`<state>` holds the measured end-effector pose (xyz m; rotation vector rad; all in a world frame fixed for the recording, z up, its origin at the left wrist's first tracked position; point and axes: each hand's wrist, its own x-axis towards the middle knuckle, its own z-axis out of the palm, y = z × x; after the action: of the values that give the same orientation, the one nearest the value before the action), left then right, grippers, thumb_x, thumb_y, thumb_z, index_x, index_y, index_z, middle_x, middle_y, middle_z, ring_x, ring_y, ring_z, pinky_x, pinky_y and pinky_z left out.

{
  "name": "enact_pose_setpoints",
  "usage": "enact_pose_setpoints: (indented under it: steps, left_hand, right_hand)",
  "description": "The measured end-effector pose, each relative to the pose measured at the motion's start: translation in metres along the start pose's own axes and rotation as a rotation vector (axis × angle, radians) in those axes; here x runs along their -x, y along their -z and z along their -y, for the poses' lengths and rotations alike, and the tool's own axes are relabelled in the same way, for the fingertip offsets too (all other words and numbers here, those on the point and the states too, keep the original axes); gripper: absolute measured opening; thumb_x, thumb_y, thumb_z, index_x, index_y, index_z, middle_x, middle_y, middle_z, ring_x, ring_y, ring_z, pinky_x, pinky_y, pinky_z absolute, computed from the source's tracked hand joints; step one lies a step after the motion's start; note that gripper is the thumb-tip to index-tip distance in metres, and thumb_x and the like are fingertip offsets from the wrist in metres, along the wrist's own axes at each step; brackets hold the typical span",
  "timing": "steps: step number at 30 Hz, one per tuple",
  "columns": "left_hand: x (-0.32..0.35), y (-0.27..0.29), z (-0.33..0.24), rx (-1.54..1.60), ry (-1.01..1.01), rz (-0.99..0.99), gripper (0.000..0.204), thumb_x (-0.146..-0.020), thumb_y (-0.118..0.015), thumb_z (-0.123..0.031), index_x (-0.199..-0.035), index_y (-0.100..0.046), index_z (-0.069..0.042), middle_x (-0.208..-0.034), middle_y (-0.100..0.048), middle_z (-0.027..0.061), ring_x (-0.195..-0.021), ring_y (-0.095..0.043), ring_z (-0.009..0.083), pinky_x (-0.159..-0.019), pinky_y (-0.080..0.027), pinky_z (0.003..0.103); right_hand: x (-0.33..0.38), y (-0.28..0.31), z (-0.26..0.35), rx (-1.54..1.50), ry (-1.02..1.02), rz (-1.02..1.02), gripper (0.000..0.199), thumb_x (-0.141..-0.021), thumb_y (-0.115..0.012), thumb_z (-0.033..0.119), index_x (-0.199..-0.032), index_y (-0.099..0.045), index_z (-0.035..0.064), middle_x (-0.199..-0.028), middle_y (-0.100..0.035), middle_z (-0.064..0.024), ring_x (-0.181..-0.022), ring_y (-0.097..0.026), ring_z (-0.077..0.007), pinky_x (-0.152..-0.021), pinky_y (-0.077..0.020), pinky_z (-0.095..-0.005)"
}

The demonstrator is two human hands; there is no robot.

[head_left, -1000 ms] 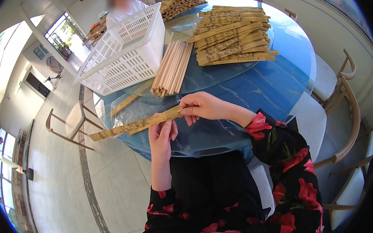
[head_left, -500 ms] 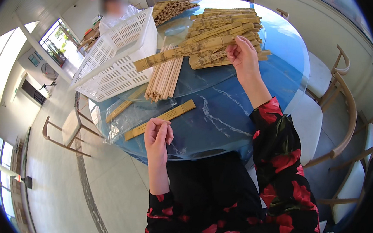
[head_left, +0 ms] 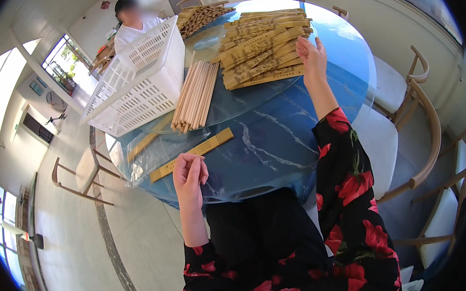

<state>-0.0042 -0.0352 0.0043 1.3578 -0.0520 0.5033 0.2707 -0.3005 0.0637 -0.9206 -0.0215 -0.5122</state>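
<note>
The blue table (head_left: 279, 119) bore the heap of printed sleeves (head_left: 262, 55); the right hand (head_left: 312, 61), fingers parted, was at its right edge, apparently finishing a placement; the left hand (head_left: 189, 176), curled closed, seemingly empty, was by a lone sleeve (head_left: 213, 143); next seemed to call for a pinch there.

A blur is partly veiling a co-worker (head_left: 134, 34); the basket (head_left: 153, 87) is hiding their lower body. The right hand (head_left: 313, 60) is masking some of the pile (head_left: 262, 49), possibly touching it.
</note>
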Motion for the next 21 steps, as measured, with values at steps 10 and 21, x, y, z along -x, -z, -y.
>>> enact_pose_setpoints:
  steps: [10,21]
  left_hand:
    - [0.0,-0.002,0.0,-0.016,-0.023,0.025,0.008,-0.101,-0.052,-0.007,-0.095,-0.055,-0.002,-0.069,-0.052,0.0026,-0.056,-0.043,0.0064,-0.051,-0.032,0.019]
    - [0.003,-0.001,-0.001,-0.093,-0.019,0.024,0.009,-0.102,-0.05,-0.008,-0.097,-0.054,-0.002,-0.069,-0.05,0.0023,-0.056,-0.041,0.0073,-0.052,-0.032,0.02]
  right_hand:
    - [0.03,-0.006,-0.026,0.337,0.118,0.374,0.031,-0.096,-0.059,0.019,-0.12,-0.062,0.0,-0.101,-0.07,-0.006,-0.085,-0.064,-0.0121,-0.075,-0.0483,-0.0262]
    - [0.136,-0.03,-0.011,0.689,0.608,1.451,0.013,-0.085,-0.069,0.02,-0.089,-0.07,0.0086,-0.082,-0.063,-0.0068,-0.087,-0.063,-0.0265,-0.076,-0.0498,-0.0378]
